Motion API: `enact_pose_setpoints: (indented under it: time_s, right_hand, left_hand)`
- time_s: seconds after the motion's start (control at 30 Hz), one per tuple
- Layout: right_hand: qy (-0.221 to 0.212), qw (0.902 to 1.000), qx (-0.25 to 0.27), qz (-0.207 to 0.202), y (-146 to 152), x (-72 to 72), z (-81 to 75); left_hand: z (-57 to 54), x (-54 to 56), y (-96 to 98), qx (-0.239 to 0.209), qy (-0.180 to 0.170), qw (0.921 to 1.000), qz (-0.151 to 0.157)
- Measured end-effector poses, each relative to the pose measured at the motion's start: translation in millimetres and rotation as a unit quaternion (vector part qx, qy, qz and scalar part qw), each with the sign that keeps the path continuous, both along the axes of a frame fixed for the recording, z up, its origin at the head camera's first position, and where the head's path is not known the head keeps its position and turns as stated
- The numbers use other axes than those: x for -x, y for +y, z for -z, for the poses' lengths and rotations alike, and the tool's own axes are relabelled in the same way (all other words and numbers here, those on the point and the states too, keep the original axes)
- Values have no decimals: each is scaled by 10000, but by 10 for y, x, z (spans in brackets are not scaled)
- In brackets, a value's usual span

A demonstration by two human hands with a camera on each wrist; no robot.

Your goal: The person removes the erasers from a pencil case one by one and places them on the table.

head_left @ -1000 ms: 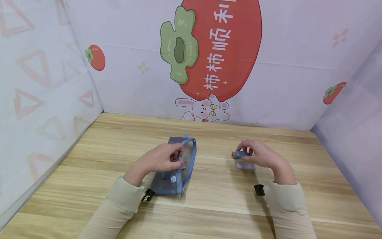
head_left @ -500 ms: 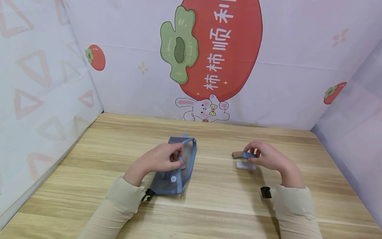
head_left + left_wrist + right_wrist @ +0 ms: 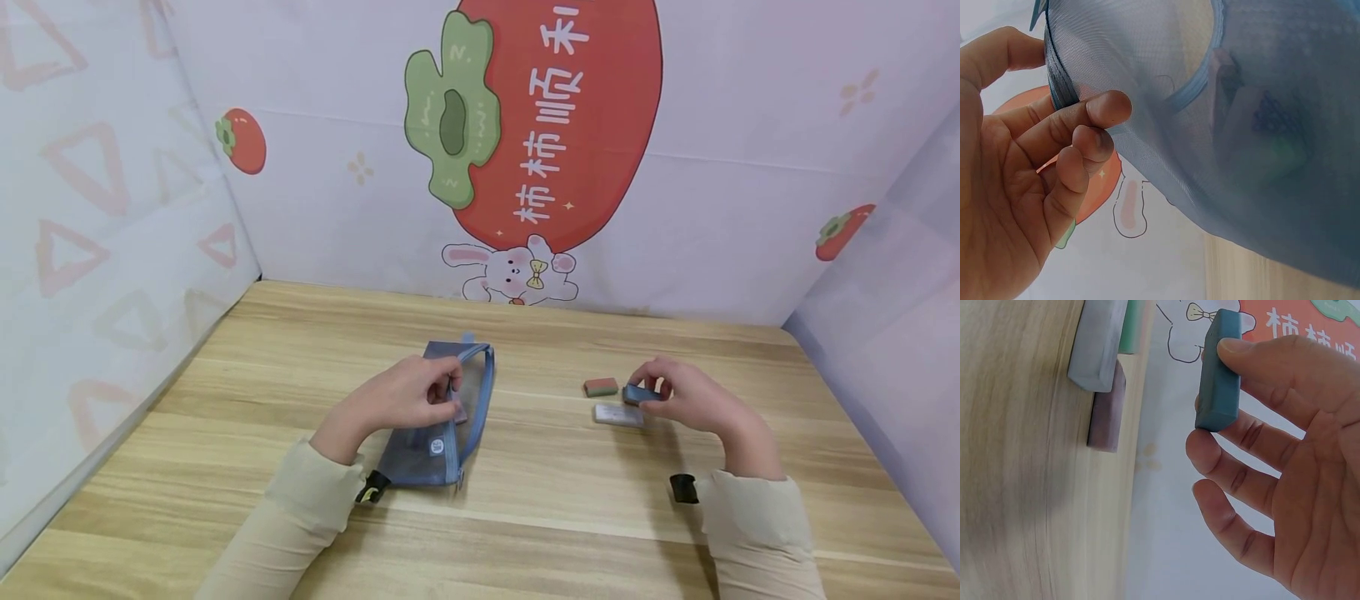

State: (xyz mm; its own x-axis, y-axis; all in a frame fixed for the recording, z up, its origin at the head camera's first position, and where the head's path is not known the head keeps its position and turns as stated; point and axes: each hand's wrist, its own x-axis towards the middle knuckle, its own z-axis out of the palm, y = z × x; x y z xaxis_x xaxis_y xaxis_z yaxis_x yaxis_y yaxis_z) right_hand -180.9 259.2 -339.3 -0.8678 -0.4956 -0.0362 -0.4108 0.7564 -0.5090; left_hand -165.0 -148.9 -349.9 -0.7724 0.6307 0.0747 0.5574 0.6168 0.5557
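Note:
My left hand [image 3: 405, 392] pinches the zipped edge of a blue mesh zip pouch [image 3: 412, 467], holding its mouth apart. Through the mesh in the left wrist view, several small blurred blocks [image 3: 1266, 131] show inside. With thumb and fingertips, my right hand [image 3: 686, 396] grips a small blue rectangular block [image 3: 1219, 375] that looks like an eraser. To the left of that hand lie a red-and-green block [image 3: 600, 387] and a greyish-white block [image 3: 618, 415]. The right wrist view also has a purplish block [image 3: 1107, 415] beside the greyish one.
The wood-grain table [image 3: 525, 533] carries everything. A printed cloth backdrop [image 3: 712, 208] rises behind it, with further cloth walls at left and right. A black wrist strap piece [image 3: 683, 488] sits by the right sleeve [image 3: 753, 521].
My right hand has moved right with the blue block, away from the red-and-green block, which now shows fully. The left hand and the pouch stay put.

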Motion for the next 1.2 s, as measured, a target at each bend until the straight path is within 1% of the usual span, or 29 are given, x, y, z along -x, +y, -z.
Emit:
enact_pose_setpoints:
  time_s: [0.2,0.47,0.67,0.77,1.0,1.2]
  right_hand:
    - [20,10000,12,-55,30,-23,13]
    - [-24,9999,-103,2,148,-27,60]
    - [-113,9997,-212,1,243,-45,107]
    - [-169,9995,-280,31,279,-53,117]
    - [-253,9991,-343,9,351,-79,157]
    - [-411,9979,-480,128,399,-104,197]
  left_hand:
    - [-8,0,-6,-20,28,10000,8]
    - [-20,2,-6,-40,122,9999,30]
    - [-21,-4,-18,-28,422,9991,-4]
    - [-24,-4,-22,-36,503,9987,-2]
    - [-29,-6,-34,-105,487,9987,50]
    - [-27,2,-63,-128,569,9983,30]
